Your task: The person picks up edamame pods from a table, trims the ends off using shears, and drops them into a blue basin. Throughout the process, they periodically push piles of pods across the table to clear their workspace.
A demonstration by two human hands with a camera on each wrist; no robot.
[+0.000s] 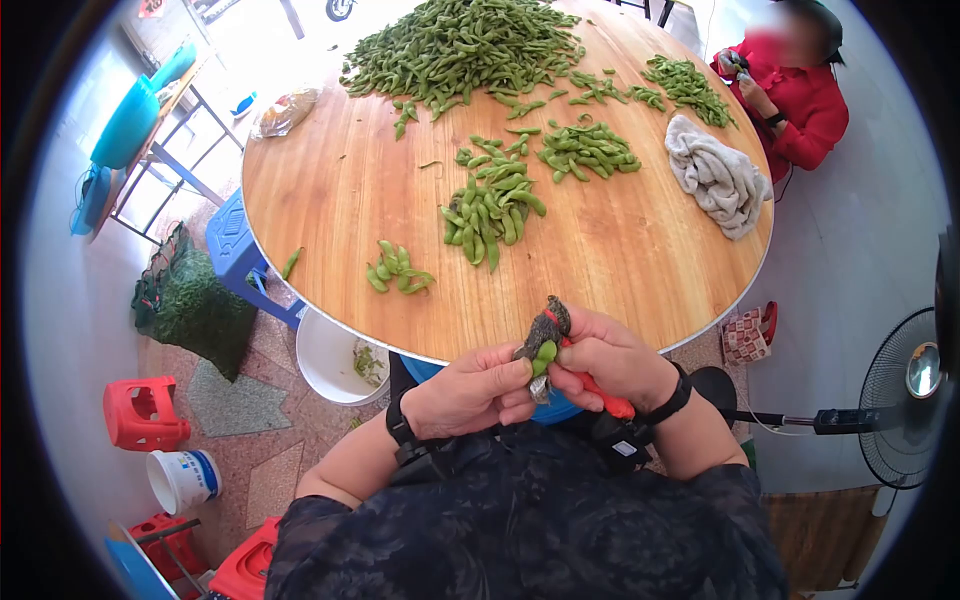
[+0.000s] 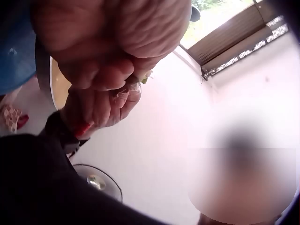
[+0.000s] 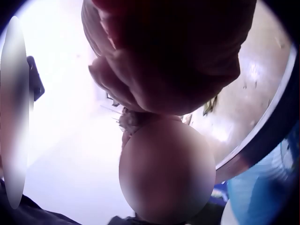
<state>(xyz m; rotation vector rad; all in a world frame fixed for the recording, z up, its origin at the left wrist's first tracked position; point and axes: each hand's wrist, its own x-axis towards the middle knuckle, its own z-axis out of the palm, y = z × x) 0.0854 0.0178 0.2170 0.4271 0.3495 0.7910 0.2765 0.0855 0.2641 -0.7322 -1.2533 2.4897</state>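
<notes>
In the head view both hands meet over the near edge of the table. My left hand (image 1: 468, 390) pinches a green soybean pod (image 1: 543, 358) between thumb and fingers. My right hand (image 1: 625, 362) grips a red-handled tool (image 1: 617, 406), its red end showing below the fingers. A dark, rough-looking piece with a red band (image 1: 550, 322) sticks up between the hands; I cannot tell whether it is part of the tool. In the left wrist view my right hand (image 2: 103, 107) is close below the left. The right wrist view shows the right hand (image 3: 168, 61) from beneath, mostly in shadow.
A large heap of pods (image 1: 465, 50) covers the far side of the round wooden table (image 1: 330, 220). Smaller pod piles (image 1: 490, 205) and a grey towel (image 1: 715, 175) lie nearer. A white bucket (image 1: 340, 355) stands below the edge; a fan (image 1: 905, 400) is right. Another person (image 1: 815, 110) sits far right.
</notes>
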